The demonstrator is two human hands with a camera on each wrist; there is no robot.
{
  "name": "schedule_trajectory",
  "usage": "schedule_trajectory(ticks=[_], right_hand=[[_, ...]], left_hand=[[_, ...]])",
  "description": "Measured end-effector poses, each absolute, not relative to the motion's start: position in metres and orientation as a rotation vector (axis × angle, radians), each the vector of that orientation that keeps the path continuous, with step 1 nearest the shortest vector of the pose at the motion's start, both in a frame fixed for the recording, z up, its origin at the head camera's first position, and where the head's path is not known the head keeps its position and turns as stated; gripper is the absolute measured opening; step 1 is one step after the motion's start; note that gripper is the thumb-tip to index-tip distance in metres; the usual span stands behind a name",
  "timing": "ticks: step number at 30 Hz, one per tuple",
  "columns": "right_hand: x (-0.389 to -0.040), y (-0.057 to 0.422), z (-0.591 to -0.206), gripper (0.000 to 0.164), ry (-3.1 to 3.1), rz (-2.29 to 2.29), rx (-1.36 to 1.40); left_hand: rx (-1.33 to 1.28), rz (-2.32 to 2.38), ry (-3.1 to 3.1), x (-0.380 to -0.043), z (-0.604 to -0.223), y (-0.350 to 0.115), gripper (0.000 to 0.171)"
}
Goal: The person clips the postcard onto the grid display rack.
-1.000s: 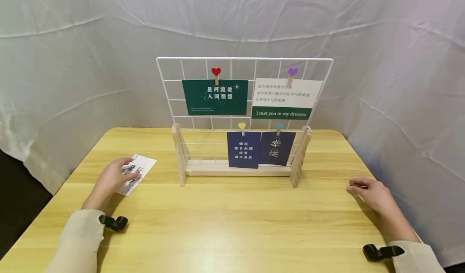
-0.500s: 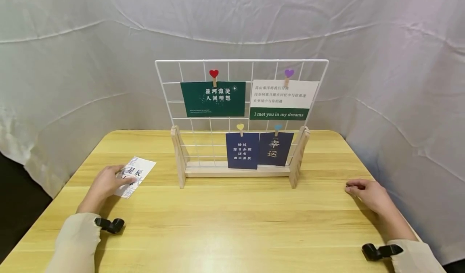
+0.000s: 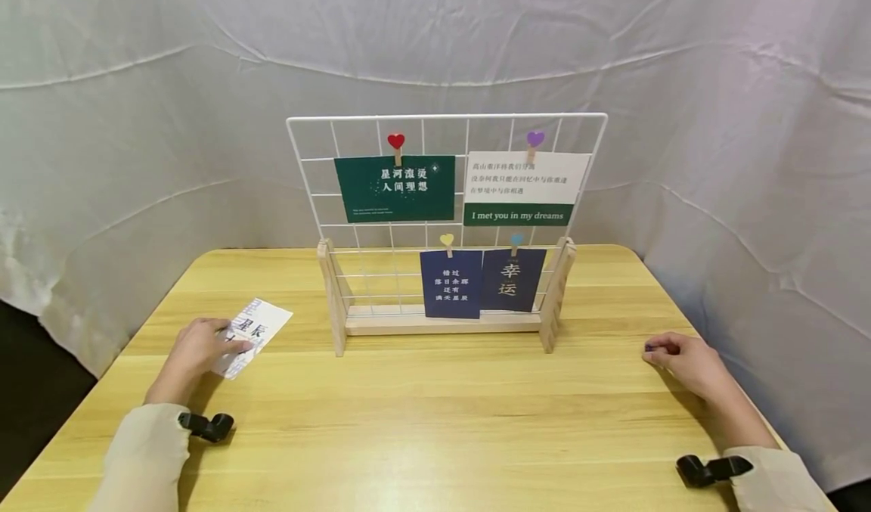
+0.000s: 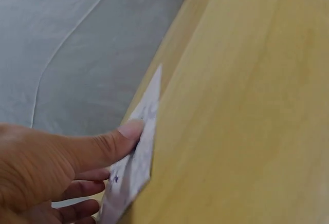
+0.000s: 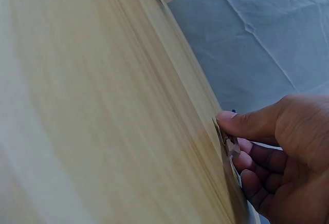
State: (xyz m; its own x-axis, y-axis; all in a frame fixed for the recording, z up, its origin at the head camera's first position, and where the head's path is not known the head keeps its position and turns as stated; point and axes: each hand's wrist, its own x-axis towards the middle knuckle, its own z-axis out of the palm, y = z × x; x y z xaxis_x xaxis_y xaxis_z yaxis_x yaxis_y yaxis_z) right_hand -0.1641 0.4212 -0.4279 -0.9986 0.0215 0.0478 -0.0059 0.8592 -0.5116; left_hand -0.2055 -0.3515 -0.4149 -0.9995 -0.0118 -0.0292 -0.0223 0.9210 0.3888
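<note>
My left hand (image 3: 193,352) pinches a white card (image 3: 271,321) printed with dark and pale characters at the table's left side. In the left wrist view the thumb (image 4: 115,137) lies on the printed face, with the other fingers partly hidden behind the card. Near the right edge of the table, my right hand (image 3: 692,362) pinches a small wooden clothespin (image 5: 233,146) between thumb and fingers. Its metal spring shows in the right wrist view, and a dark blue bit peeks out at the fingertips in the head view.
A white wire grid (image 3: 445,116) on a wooden stand (image 3: 445,324) stands mid-table. Heart clothespins hold a green card (image 3: 398,203), a white-and-green card (image 3: 503,187) and two navy cards (image 3: 452,304) on it. Grey cloth (image 3: 435,35) hangs behind the table.
My left hand has drawn back slightly with the white card, and more of its print shows. My right hand has shifted slightly, with a dark blue bit now visible. The head view has moved a little.
</note>
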Motion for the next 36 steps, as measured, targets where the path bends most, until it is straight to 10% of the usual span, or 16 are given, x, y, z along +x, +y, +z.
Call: schedule_trajectory(ticks=[36], right_hand=[[-0.1629, 0.4179, -0.4283, 0.043, -2.926, 0.984, 0.007]], left_hand=[[0.074, 0.867, 3.043, -0.2030, -0.4078, -0.3545, 0.043]])
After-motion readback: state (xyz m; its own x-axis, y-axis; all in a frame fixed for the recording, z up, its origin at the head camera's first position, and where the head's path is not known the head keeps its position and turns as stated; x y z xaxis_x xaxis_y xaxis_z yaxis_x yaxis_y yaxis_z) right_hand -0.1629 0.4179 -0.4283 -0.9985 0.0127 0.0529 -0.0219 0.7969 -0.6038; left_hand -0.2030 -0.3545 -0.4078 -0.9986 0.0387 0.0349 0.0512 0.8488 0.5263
